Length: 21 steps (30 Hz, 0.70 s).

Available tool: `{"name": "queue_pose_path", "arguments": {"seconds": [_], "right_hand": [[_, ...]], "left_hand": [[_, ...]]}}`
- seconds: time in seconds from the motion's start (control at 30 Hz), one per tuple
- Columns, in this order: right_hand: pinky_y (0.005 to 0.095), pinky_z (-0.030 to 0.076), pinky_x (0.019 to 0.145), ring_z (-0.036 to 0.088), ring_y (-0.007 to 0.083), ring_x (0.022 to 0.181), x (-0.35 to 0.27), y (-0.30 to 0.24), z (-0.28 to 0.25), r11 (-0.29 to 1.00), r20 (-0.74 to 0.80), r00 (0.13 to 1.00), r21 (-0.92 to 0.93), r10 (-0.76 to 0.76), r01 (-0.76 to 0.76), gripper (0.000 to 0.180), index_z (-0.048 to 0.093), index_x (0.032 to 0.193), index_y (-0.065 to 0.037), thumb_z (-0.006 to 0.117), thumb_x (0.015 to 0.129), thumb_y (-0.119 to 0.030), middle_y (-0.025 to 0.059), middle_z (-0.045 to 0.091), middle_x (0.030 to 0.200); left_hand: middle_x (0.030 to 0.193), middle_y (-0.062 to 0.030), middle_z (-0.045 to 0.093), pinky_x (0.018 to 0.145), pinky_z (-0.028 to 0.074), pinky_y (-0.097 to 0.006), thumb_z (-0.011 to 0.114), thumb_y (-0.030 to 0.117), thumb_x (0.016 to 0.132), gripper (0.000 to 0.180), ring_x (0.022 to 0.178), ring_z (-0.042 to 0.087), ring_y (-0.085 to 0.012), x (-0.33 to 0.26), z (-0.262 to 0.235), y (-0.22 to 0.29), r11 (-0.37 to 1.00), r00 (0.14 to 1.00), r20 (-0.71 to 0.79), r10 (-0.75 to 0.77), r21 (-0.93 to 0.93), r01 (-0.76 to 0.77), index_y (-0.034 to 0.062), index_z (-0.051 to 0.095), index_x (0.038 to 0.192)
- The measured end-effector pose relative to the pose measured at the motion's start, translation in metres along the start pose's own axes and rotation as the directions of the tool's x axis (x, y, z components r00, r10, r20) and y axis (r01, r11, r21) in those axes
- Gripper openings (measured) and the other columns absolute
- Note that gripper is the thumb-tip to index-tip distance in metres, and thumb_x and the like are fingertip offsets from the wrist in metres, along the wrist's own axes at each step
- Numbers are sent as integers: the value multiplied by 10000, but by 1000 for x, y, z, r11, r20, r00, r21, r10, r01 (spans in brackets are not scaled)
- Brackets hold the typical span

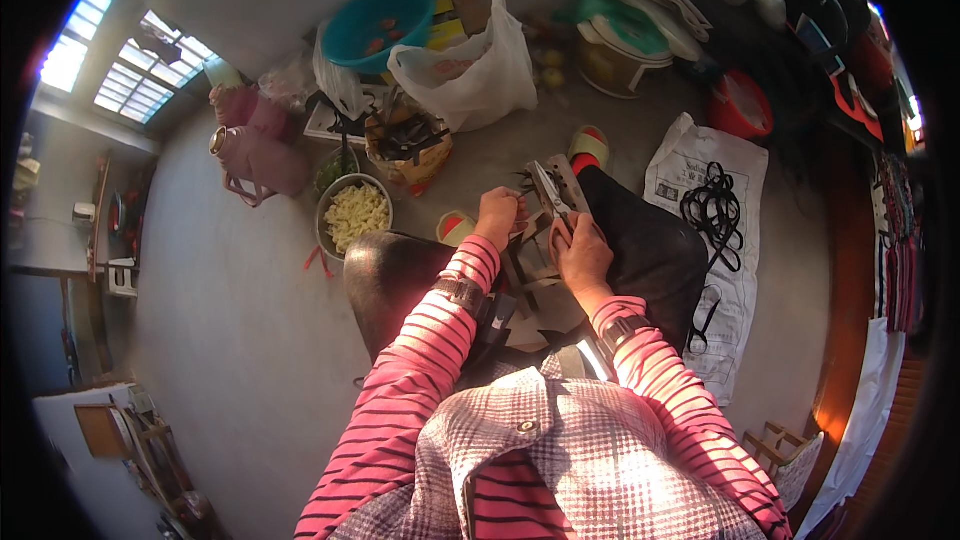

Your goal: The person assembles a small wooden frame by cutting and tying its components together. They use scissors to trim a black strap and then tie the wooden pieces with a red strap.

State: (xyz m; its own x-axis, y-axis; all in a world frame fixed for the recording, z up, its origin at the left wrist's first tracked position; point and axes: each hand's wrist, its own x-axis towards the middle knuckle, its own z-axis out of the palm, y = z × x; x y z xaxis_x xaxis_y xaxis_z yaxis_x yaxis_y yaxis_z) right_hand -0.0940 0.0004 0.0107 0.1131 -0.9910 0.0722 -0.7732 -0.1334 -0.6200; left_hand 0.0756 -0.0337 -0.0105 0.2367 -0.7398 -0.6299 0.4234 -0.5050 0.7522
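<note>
My right hand point(583, 258) is wrapped round the handles of a pair of scissors point(549, 187), whose blades point up and away from me between my knees. To its left, my left hand point(500, 217) is closed with the fingers curled in; what it pinches, if anything, is too small to make out. Beneath and beside the scissors is a grey-brown slotted frame or board point(570, 186), partly hidden by my hands. On the right, a tangle of black cord or strips point(712, 212) lies on a white printed sack point(668, 165) spread over the floor.
Left of my knee stands a metal bowl point(321, 232) of pale yellow pieces. Farther off are a patterned bag point(425, 162) with dark strips, a white plastic bag point(490, 90), a teal basin point(345, 45), a lidded bucket point(615, 70), a red bucket point(740, 105) and a pinkish flask point(250, 155).
</note>
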Motion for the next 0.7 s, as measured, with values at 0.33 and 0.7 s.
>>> {"name": "queue_pose_path", "arguments": {"seconds": [0.33,0.7], "right_hand": [[463,516,724,668,358,852,8,-5,2,986,11,998,-152,-65,66,319,487,1050,-55,629,878,-283,175,683,862],[446,532,615,682,349,734,8,-3,6,969,-9,989,-201,-150,145,346,466,1085,-77,613,884,-318,169,684,756]], "left_hand": [[777,-222,651,712,500,-424,513,252,830,311,730,650,-358,-5,13,-6,671,890,62,452,634,-385,-10,667,767],[546,-121,570,486,441,-373,547,204,808,267,455,553,-217,-26,23,-14,803,876,-143,461,487,-343,-8,665,697]]}}
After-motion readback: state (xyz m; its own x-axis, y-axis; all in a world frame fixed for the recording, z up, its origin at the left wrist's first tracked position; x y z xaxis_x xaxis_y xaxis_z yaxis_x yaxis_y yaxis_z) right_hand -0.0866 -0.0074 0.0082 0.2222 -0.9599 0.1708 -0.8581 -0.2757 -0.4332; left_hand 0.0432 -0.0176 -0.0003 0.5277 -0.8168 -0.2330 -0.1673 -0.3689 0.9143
